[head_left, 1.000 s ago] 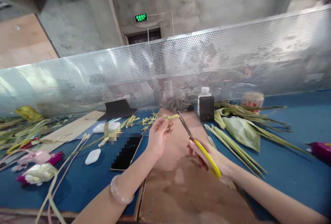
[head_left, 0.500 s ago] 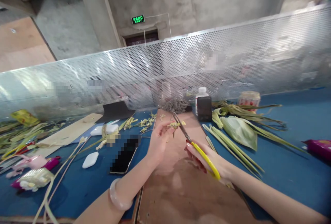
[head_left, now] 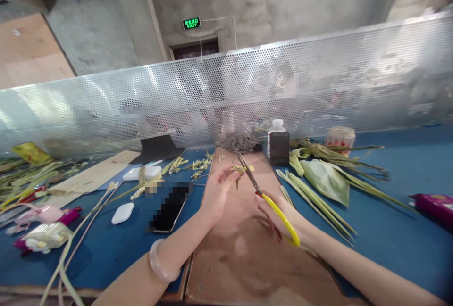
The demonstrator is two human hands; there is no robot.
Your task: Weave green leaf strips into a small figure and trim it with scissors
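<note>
My left hand (head_left: 220, 187) pinches a small piece of plaited leaf (head_left: 239, 169), pale green and yellowish, above the brown board (head_left: 226, 268). Yellow-handled scissors (head_left: 281, 216) are gripped in my right hand (head_left: 276, 211), my fingers around the handles. Their metal blades point away from me and lie just right of the leaf piece, close to it. Whether the blades touch it I cannot tell. Behind the hands, at the board's far end, sits a tangle of grey cord (head_left: 240, 144).
Green leaf strips (head_left: 318, 207) and a broad leaf (head_left: 327, 181) lie right, by a bottle (head_left: 278, 129), black box (head_left: 279, 149) and jar (head_left: 340, 138). Left are a phone (head_left: 171, 208), white case (head_left: 122, 213), long strips (head_left: 72, 244) and leaf scraps (head_left: 201, 164). A perforated metal screen (head_left: 170, 94) stands behind.
The view has shifted slightly. Both hands keep nearly the same pose, with the scissors still beside the leaf piece.
</note>
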